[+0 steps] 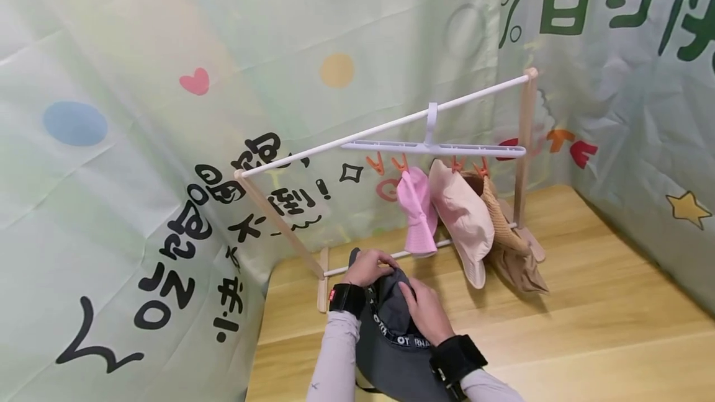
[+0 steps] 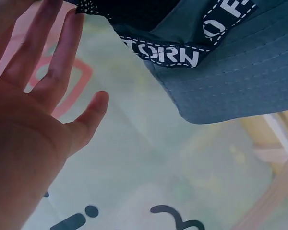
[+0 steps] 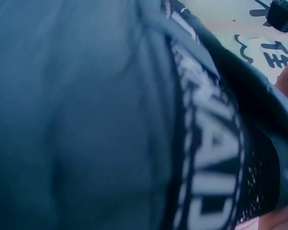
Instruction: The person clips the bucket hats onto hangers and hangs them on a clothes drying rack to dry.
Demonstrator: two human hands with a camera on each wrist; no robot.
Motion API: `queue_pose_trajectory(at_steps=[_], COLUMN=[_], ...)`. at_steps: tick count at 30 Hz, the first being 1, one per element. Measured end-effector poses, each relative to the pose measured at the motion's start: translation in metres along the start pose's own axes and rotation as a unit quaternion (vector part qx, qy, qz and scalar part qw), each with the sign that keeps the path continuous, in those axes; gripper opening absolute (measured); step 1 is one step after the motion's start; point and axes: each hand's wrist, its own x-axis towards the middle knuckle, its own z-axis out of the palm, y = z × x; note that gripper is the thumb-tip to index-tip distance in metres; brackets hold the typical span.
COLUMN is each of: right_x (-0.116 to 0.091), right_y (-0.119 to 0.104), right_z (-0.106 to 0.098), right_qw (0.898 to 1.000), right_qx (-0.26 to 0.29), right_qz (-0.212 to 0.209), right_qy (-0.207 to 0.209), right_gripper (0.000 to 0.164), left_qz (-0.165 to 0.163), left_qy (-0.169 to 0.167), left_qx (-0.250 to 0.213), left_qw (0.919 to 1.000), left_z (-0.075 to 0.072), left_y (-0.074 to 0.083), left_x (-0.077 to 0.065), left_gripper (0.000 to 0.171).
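A dark grey wide-brimmed hat (image 1: 391, 361) has its inside turned up, showing a black sweatband (image 2: 175, 55) with white letters. My left hand (image 1: 368, 267) pinches the far edge of its crown opening; in the left wrist view the fingertips meet that edge and the thumb is out of sight. On the right side, my right hand (image 1: 429, 312) grips the hat with the thumb over the fabric, the other fingers mostly hidden. The right wrist view is largely filled by the blurred brim (image 3: 96, 129).
Behind the hat stands a wooden rack with a white rod (image 1: 385, 126). From it hangs a lilac hanger (image 1: 436, 149) with orange clips (image 1: 375, 164), a bright pink hat (image 1: 418, 213), a pale pink cap (image 1: 463, 216) and a brown hat (image 1: 511, 247). Printed curtains (image 1: 335, 17) enclose the wooden table (image 1: 603, 303).
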Motion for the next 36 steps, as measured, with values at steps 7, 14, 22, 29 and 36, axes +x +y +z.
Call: queue_pose_trajectory(at_steps=[7,14,22,29,36], right_x=[0.019,0.036,0.036,0.046,0.063], right_y=[-0.02,-0.033,-0.042,-0.054,-0.06], right_z=[0.0,-0.01,-0.02,-0.02,-0.025], right_qw=[0.998,0.998,0.998,0.998,0.994], right_qx=[-0.021,-0.029,-0.042,-0.027,-0.012], right_qz=[0.008,-0.002,0.013,0.0,-0.024], right_qy=[0.051,0.063,0.05,0.062,0.105], right_gripper=[0.021,0.014,0.026,0.027,0.025], left_qz=[0.012,0.005,0.015,0.018,0.025], left_qy=[-0.015,-0.024,0.002,0.058,0.107], left_qx=[0.008,-0.022,-0.052,-0.063,-0.059], left_qw=[0.9998,0.9994,0.9985,0.9961,0.9922], left_z=[-0.023,-0.028,-0.026,-0.044,-0.059], left_y=[0.005,0.016,0.015,0.011,0.021], left_x=[0.014,0.024,0.029,0.035,0.044], left_gripper=[0.016,0.02,0.013,0.014,0.016])
